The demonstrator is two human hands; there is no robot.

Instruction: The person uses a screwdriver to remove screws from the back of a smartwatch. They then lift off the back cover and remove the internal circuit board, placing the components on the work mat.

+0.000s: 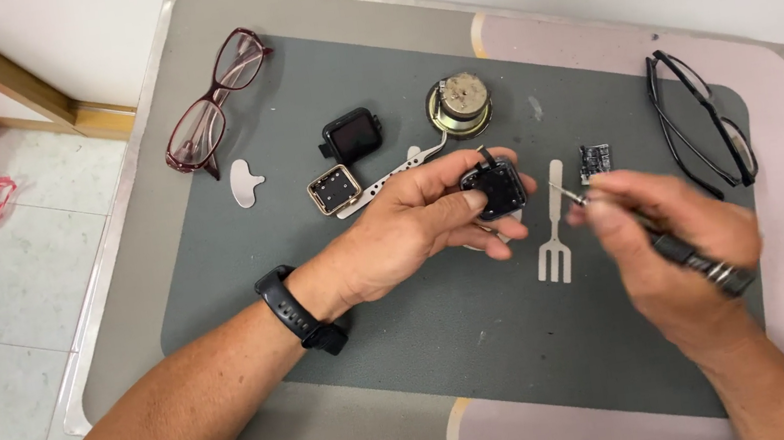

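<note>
My left hand (413, 227) grips a small black square watch body (494, 186) over the middle of the grey work mat (408, 339). A black wristband (298, 313) sits on that wrist. My right hand (666, 234) holds a thin dark screwdriver (690, 256), its metal tip pointing left toward the watch body, a short gap away. A flat white fork-shaped pry tool (553, 229) lies on the mat between the two hands.
On the mat lie a gold-rimmed square watch case (335, 189), a black watch screen module (351, 135), metal tweezers (387, 180), a round metal part (459, 103), a small circuit board (594, 161) and a white plastic pick (246, 182). Red glasses (214, 97) lie left, black glasses (702, 119) right.
</note>
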